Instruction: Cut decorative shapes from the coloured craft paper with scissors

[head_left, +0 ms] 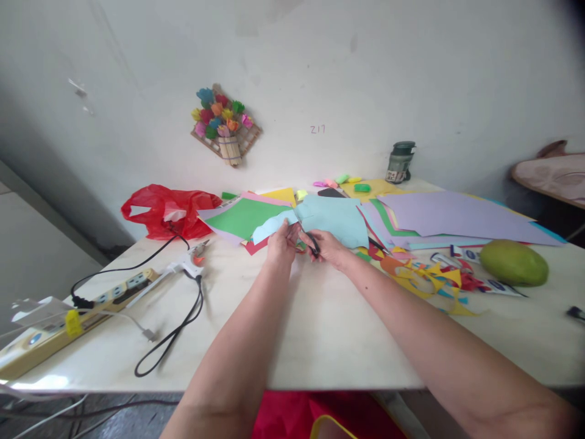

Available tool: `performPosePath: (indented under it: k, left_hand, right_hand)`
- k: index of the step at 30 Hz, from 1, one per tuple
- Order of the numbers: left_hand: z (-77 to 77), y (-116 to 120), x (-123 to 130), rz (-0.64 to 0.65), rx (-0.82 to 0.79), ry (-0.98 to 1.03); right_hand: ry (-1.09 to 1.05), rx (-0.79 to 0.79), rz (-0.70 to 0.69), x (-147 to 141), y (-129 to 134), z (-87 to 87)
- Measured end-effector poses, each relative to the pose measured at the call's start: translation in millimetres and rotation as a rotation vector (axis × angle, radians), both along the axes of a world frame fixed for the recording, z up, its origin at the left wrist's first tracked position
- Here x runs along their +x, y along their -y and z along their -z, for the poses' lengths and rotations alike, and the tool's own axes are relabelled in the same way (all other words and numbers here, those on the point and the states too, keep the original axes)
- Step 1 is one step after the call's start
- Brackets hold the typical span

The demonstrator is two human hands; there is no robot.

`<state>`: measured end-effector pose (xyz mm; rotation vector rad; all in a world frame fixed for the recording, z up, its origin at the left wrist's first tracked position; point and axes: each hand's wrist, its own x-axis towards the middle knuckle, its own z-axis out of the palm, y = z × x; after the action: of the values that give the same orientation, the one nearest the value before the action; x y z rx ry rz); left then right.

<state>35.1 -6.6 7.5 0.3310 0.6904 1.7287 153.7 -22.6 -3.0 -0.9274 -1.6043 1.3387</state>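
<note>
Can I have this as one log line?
left hand: holds blue paper; right hand: holds scissors; scissors: at paper; green fruit: on table

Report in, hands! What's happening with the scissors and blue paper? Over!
Right grip: on scissors. Left grip: pinching blue paper. Loose scraps beside right arm, clear of scissors.

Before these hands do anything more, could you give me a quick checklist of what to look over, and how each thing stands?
1. Scissors held by the right hand: ok.
2. Light blue paper held by the left hand: ok, at its left part.
3. Left hand clear of the scissors' cutting end: cannot tell, too small.
4. Glue gun apart from the light blue paper: ok, beside the power strip.
5. Scraps gathered up: not ok, strewn on the table.
</note>
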Motion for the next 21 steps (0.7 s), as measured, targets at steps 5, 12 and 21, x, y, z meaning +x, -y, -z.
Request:
performPosePath:
  k: [5,12,21]
  left_hand:
    - [0.6,-0.2,-0.6,-0.008,0.001,0.003]
    - [1.3,-0.7,-1.4,-0.003,-0.001,0.005]
    - [2.3,-3.2,-2.3,-0.012,-0.013,0.005]
  right_hand:
    - [0.016,-0.001,0.013,-0.7,1.2,-2.0]
    - [0.029,-0.011,0.030,-1.3,1.0,-1.9]
    - [0.036,-0.069,0.085,-3.4,2.2,-5.8]
